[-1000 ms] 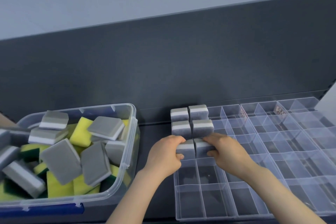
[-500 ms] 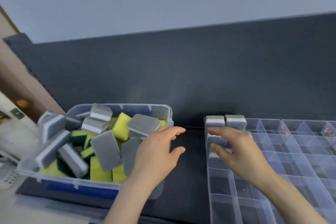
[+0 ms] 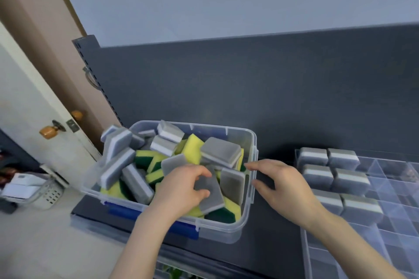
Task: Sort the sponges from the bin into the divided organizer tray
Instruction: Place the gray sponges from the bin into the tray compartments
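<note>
A clear plastic bin [image 3: 248, 215] holds several grey-and-white and yellow-and-green sponges. Inside it my left hand [image 3: 181, 190] curls its fingers and thumb round a grey sponge [image 3: 209, 195]. My right hand [image 3: 278, 182] hovers at the bin's right rim with fingers spread and holds nothing. At the right, the clear divided organizer tray [image 3: 385, 233] has several grey-and-white sponges [image 3: 350, 179] standing in its left compartments, in two columns.
A dark panel [image 3: 249, 88] rises behind the dark shelf surface [image 3: 272, 244]. To the left stand a white door with round knobs [image 3: 48, 131] and a basket of papers [image 3: 29, 188] on the floor. The tray's right compartments hold nothing.
Both hands left the tray's sponges and moved left to the bin. My left hand went into the bin and took hold of a grey sponge. The view swung left.
</note>
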`<state>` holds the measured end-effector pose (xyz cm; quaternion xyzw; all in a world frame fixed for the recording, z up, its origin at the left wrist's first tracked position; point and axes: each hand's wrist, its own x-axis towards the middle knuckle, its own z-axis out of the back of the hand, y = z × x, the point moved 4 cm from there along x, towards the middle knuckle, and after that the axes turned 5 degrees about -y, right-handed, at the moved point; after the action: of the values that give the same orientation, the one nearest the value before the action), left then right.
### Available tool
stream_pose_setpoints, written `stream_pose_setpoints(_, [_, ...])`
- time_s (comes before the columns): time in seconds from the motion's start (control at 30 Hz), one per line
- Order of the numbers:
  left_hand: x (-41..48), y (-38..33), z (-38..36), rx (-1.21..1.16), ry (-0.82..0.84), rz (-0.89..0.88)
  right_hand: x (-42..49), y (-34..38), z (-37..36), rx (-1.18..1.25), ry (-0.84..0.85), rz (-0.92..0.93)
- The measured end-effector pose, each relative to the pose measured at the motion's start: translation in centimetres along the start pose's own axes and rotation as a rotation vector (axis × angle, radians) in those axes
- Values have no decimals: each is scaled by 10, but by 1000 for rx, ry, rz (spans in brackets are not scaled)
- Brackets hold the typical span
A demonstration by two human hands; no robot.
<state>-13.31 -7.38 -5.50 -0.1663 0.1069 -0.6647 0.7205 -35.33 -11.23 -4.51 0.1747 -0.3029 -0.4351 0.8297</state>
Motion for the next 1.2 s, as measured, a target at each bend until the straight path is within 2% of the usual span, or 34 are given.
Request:
stream_pose_setpoints(0.1, [9,-3,-14,37,134,-20,3,6,-6,1,4,4])
stream_pose_setpoints(0.2, [19,-5,-28,173,243,-46,5,10,-10,-3,18,5])
stream_pose_setpoints(0.33, [25,-9,-38,354,271,-62,7,10,-10,-5,8,4])
stream_pose_setpoints(0.4, [28,-10,-36,355,223,-68,6,9,-10,2,4,-3])
stream_pose_setpoints(0.5, [25,-11,-24,220,121,-72,7,7,-10,-3,12,-12])
stream_pose_setpoints(0.67, [7,1,19,-22,-189,-7,22,7,-10,-18,20,-5])
stream_pose_setpoints(0.83, [-12,20,45,-130,-381,63,52,13,-20,-51,7,31])
stream_pose_setpoints(1.0, [-19,32,58,-186,-453,81,84,11,-45,-265,152,37])
stream_pose_setpoints(1.2, [-21,40,65,-229,-440,35,103,12,-75,-503,336,96])
